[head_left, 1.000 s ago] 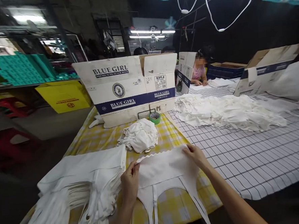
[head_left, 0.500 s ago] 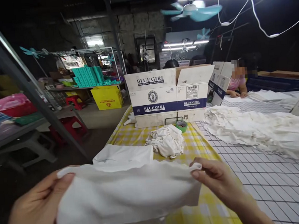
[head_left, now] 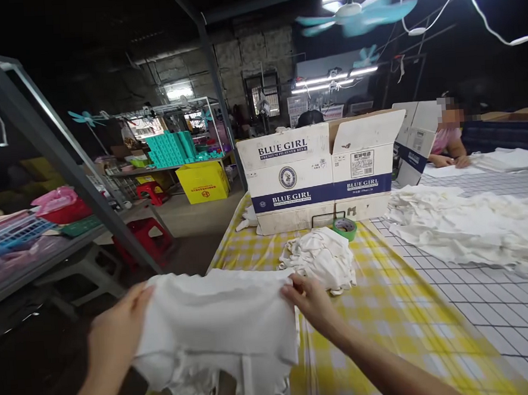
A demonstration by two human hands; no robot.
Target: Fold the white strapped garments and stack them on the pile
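Observation:
A white strappy camisole [head_left: 212,314] is stretched between my hands, its edge upward and its straps hanging toward me. My left hand [head_left: 118,331] is closed on the left corner of that edge, its fingertips blurred. At the right corner, my right hand [head_left: 313,302] pinches the cloth between thumb and fingers. Under the camisole lies a stack of like white garments, mostly hidden by it. Just beyond my right hand sits a crumpled heap of white cloth pieces [head_left: 321,256]. Behind it is a roll of green tape [head_left: 344,228].
An opened beer carton [head_left: 290,181] stands across the far end of the yellow checked tablecloth [head_left: 365,328]. A long pile of white cloth [head_left: 471,226] covers part of the grid-patterned table at right. A co-worker [head_left: 451,144] sits beyond it. A metal post [head_left: 78,155] rises at left.
The camisole was held low over the yellow cloth, then lifted close to me. Now it is spread further left, over the stack. Both hands keep their grip; my view has turned left.

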